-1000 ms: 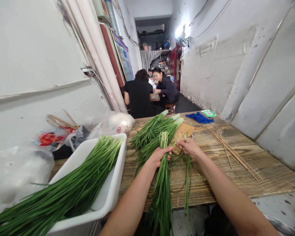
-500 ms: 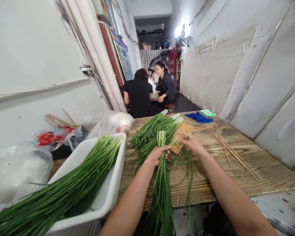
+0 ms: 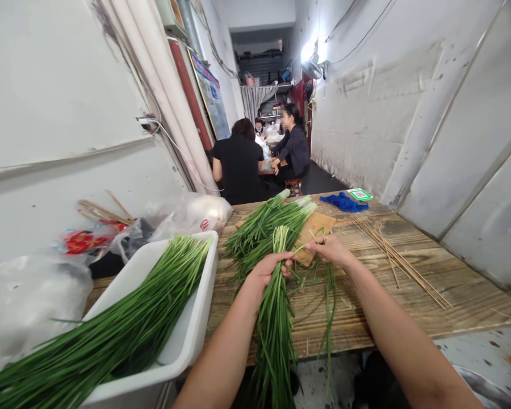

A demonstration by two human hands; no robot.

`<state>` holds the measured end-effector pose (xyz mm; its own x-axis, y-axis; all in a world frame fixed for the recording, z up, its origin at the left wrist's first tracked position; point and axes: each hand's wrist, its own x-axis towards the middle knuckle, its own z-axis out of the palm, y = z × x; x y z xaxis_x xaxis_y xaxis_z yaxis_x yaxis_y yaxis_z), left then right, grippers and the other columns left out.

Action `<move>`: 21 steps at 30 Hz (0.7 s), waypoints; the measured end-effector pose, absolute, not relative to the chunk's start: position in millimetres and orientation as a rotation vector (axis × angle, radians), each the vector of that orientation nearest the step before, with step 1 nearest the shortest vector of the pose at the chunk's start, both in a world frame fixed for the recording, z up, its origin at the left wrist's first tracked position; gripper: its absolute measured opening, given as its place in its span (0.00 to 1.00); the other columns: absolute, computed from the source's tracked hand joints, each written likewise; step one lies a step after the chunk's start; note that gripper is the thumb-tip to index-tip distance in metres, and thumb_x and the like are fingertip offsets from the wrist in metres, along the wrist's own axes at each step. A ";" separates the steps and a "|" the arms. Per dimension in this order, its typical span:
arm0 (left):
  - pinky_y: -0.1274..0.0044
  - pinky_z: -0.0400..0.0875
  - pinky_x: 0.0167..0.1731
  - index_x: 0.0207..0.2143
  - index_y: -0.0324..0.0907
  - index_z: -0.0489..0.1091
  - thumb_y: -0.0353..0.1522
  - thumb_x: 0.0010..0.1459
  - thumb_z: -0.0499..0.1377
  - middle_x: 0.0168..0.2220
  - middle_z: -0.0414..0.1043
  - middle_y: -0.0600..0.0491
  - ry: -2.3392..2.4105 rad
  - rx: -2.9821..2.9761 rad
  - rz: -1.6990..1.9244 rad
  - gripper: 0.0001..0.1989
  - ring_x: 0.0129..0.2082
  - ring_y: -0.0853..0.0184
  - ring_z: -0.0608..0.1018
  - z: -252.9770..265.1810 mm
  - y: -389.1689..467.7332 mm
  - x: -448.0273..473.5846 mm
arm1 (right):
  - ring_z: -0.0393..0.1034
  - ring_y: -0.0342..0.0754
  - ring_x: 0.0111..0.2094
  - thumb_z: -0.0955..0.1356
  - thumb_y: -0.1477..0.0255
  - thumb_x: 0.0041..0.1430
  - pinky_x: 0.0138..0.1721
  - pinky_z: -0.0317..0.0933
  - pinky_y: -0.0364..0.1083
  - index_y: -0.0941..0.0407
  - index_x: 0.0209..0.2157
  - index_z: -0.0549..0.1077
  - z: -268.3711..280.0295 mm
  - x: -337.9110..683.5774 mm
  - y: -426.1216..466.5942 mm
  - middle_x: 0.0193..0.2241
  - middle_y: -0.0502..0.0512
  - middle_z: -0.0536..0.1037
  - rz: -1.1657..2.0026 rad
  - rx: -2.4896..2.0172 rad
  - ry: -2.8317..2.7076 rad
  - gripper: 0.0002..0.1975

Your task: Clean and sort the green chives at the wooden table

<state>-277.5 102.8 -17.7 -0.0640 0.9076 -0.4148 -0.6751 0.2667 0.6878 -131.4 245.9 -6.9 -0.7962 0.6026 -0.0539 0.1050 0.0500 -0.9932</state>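
My left hand (image 3: 273,267) is closed around a bunch of garlic chives (image 3: 276,324), pale stem ends up and green leaves hanging over the table's front edge. To its right, my right hand (image 3: 330,250) pinches a few loose chive stalks (image 3: 330,307) that dangle below it. One pale stalk spans the small gap between the two hands. Just beyond them, tied chive bundles (image 3: 268,224) lie on the table, partly over a wooden board (image 3: 317,227). At left, a white plastic tub (image 3: 210,272) holds a large heap of long chives (image 3: 123,324).
Thin wooden sticks (image 3: 402,261) lie on the wooden table (image 3: 460,295) at right. Behind them are a blue cloth (image 3: 344,202) and a green-edged QR card (image 3: 360,195). Plastic bags (image 3: 191,213) crowd the left side. People (image 3: 238,162) sit at a table farther back.
My right hand has moved slightly left, closer to my left hand, with its stalks. The bunch's hanging leaves have swung a little left. A seated person at the back has shifted right.
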 end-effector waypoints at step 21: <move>0.86 0.57 0.13 0.30 0.32 0.71 0.28 0.47 0.64 0.18 0.64 0.57 1.147 0.399 1.456 0.08 0.12 0.80 0.63 -21.8 104.6 -267.5 | 0.41 0.32 0.09 0.72 0.70 0.47 0.10 0.34 0.36 0.57 0.21 0.65 -9.9 -135.7 252.2 0.10 0.40 0.57 1.890 -1.020 -1.549 0.12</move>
